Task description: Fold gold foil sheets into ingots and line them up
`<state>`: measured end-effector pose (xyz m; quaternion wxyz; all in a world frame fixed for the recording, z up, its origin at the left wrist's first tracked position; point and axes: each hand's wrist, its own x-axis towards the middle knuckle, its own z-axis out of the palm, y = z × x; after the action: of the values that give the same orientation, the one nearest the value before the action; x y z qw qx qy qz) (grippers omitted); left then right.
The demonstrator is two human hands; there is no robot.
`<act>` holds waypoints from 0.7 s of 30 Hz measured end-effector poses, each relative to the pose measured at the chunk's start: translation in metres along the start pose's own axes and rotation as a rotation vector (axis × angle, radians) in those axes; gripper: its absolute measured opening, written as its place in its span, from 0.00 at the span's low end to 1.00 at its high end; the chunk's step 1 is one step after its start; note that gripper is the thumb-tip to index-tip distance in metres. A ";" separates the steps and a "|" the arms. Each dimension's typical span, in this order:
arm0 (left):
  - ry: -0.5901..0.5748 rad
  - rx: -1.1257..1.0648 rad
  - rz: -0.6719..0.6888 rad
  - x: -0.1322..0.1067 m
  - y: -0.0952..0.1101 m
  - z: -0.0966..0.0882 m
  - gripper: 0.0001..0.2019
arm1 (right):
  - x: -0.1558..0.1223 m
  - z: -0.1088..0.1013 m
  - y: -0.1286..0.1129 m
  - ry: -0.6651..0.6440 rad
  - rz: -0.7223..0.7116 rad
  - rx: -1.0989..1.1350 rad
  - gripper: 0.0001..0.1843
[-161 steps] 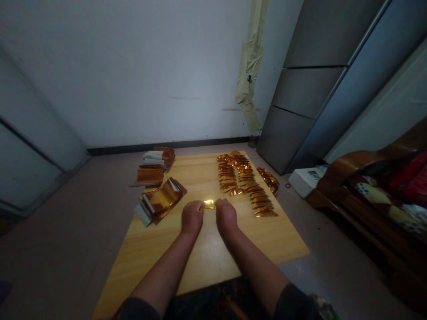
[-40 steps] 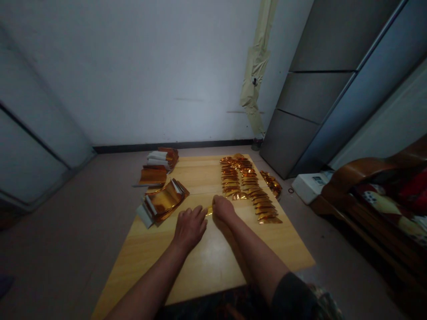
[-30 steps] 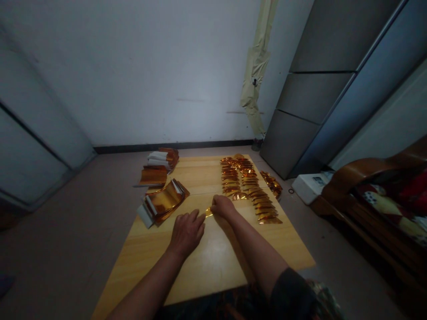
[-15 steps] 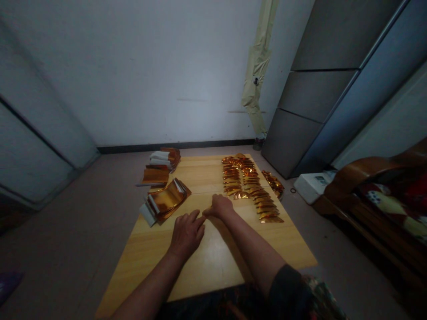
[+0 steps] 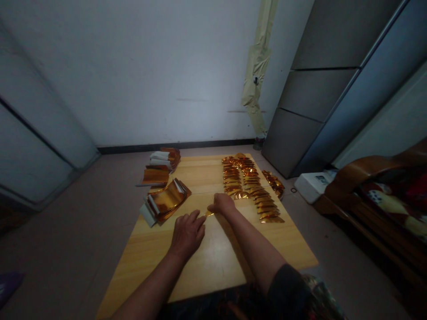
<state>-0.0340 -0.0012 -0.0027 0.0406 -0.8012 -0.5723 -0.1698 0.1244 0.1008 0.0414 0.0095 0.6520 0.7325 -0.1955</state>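
My left hand lies on the low wooden table with its fingers stretched out, the fingertips touching a small piece of gold foil paper. My right hand is closed over the same gold piece from the right, and most of the paper is hidden under it. Just right of that hand run two rows of folded gold pieces. To the left of my left hand lies a curved stack of gold sheets.
Two more stacks of gold sheets sit at the table's far left corner. A loose heap of gold pieces lies off the right edge. A grey cabinet, a white box and a wooden sofa stand to the right.
Both hands had been pinching the gold piece between them; my left hand has since flattened on the table, and my right hand has shifted slightly right over the paper.
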 end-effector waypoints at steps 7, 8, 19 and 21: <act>0.000 -0.016 -0.023 0.002 0.002 0.000 0.13 | 0.002 0.002 0.003 0.065 -0.003 0.052 0.11; -0.004 -0.026 -0.038 0.004 0.003 -0.001 0.12 | 0.001 0.003 0.004 0.077 -0.011 0.058 0.10; -0.062 -0.183 -0.147 0.039 0.010 0.007 0.14 | -0.010 0.008 0.017 0.112 -0.126 0.146 0.11; -0.070 -0.184 -0.146 0.040 0.009 0.009 0.12 | -0.012 0.009 0.020 0.119 -0.169 0.177 0.11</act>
<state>-0.0116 0.0343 0.0025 -0.0656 -0.7631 -0.6124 -0.1960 0.1436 0.0880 0.0307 -0.1081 0.5966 0.7640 -0.2207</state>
